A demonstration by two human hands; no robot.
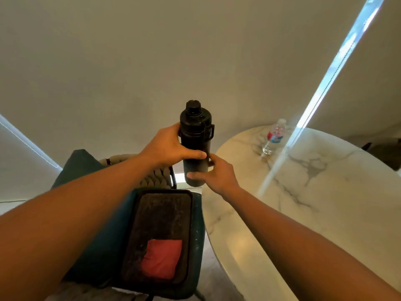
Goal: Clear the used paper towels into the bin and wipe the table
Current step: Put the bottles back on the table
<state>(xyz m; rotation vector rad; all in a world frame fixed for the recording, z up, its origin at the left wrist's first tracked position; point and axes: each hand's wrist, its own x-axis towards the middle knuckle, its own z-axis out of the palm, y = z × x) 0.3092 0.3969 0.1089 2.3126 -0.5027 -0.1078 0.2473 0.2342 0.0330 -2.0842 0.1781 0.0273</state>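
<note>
**Black flask in both my hands, beside the marble worktop**

From the head camera: my left hand point(167, 146) wraps the middle of a black flask point(195, 137), thumb laid across its front, the fingers curled behind it. My right hand point(217, 172) takes it lower down, thumb across the base and fingers round the far side. So each grip is closed on the flask, which stands upright in the air, clear of any surface. It is matte black, with a screw cap on top and a carry loop at the shoulder.

To the right of my grip lies the round worktop point(325, 203), white marble with grey veining and a bright streak of light across it. On its far side, well apart from my hands, stands a clear water bottle point(273, 137) with a red and blue label.

Below my grip sits a teal chair point(104, 246) carrying a dark bag point(160, 216) with a red patch point(161, 258).
</note>
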